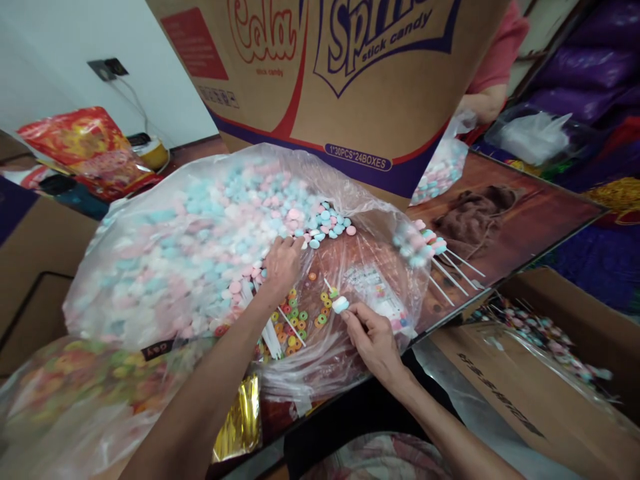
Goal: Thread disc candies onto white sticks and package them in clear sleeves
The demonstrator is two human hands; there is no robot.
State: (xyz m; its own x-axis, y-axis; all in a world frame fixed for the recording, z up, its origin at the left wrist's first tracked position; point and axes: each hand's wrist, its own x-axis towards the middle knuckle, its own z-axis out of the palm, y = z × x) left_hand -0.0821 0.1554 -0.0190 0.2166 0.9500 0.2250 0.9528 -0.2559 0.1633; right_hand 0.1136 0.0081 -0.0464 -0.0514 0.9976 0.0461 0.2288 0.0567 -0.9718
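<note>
My left hand (281,263) reaches into a large clear plastic bag (165,247) full of pink and blue marshmallow candies (325,223), its fingers among the pieces. My right hand (373,337) pinches a white stick with a pale blue marshmallow (341,305) on its tip, over small coloured ring candies (295,320). Loose white sticks (270,330) lie under my left wrist. A bundle of finished marshmallow sticks (425,247) rests on the board to the right.
A big cardboard "stick candy" box (350,80) stands behind the bag. Another person's arm in a pink sleeve (493,73) shows at top right. A box with finished sticks (545,340) sits at lower right; a bag of ring candies (75,393) lies lower left.
</note>
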